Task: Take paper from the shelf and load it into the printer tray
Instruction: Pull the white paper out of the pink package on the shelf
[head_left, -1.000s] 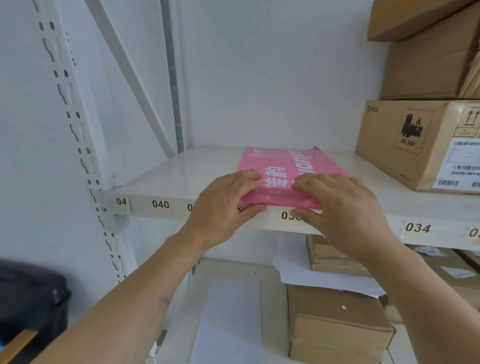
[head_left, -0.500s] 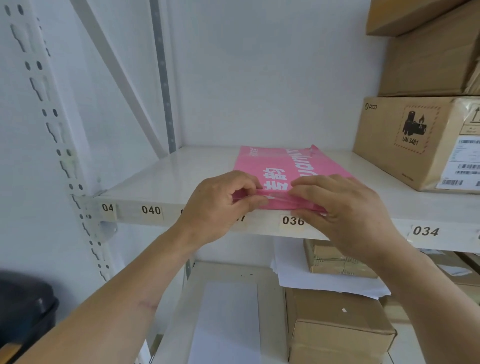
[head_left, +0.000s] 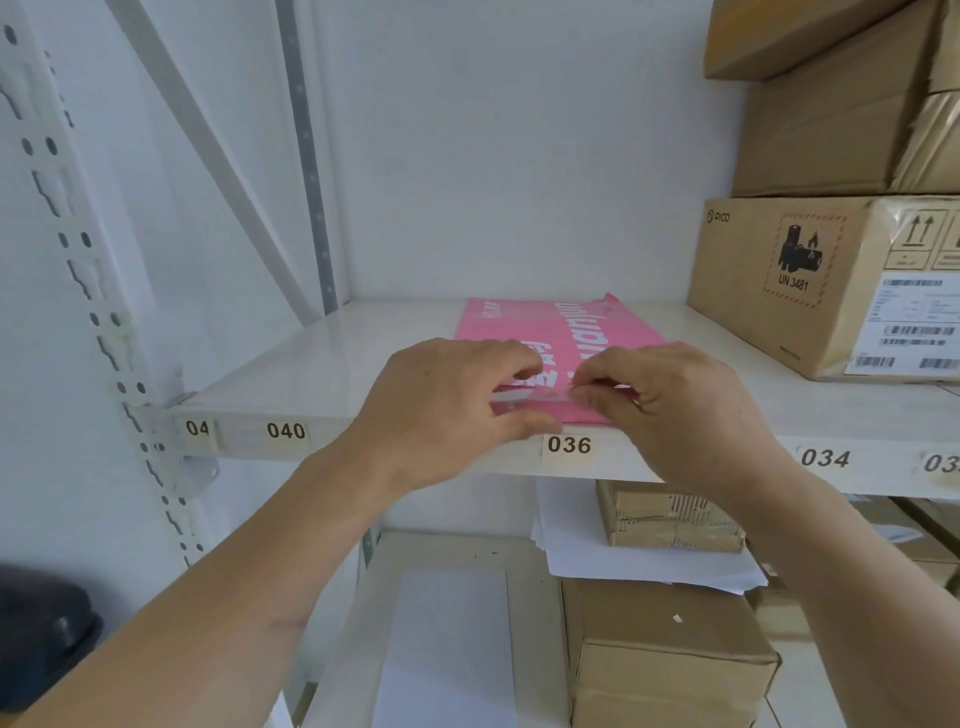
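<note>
A flat pink paper package (head_left: 561, 327) with white lettering lies on the white shelf (head_left: 322, 374), its near end at the front edge above label 036. My left hand (head_left: 441, 410) pinches the near flap of the package from the left. My right hand (head_left: 670, 405) pinches the same flap from the right, fingertips almost meeting the left ones. A strip of the flap is lifted between them. The printer does not appear in the head view.
Stacked cardboard boxes (head_left: 831, 280) fill the shelf's right side. On the lower shelf lie loose white sheets (head_left: 649, 566), a small taped parcel (head_left: 670, 519), a brown box (head_left: 670, 660) and a white sheet (head_left: 447, 649). A dark object (head_left: 41, 639) sits at lower left.
Both hands went from lying flat on the package's near end to pinching its flap. The fingertips have come closer together and the flap edge is lifted.
</note>
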